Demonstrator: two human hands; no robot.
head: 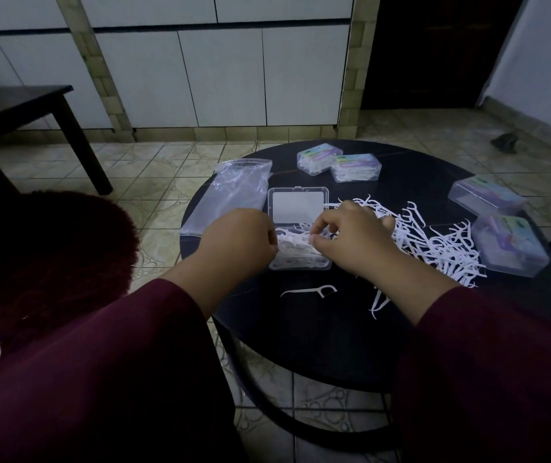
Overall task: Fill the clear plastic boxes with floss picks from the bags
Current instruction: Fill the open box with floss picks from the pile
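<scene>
Head cam, looking down at a round dark table [334,345] in dim light.

Centre: an open clear box [297,242], lid [295,207] flipped up and back, base partly filled w/ white floss picks. Both hands work over the base. Left hand [239,238] has fingers curled in at the box's left edge, pinching a bundle of picks [295,243] lying in the base. Right hand [351,235] is curled too, thumb & fingertips pinching the same bundle from the right side. Sleeves are maroon.

Right of the box: a loose pile of picks [434,242], spread wide. Two strays sit nearer the person: a single pick [314,290] in front of the box, another [379,304] by the right forearm.

Left of the box: a nearly empty clear bag [230,192], lying flat.

Far side: two closed filled boxes [339,163], touching. Right edge: two more closed boxes [498,225], the nearer one close to the rim.

Risks, as judgement: picks poking above the base could stop the lid shutting or spring out. Right forearm hovers over the pile, so a sweep could drag picks off the table. The nearer box by the rim could get nudged over. Low light makes strays easy to miss.
</scene>
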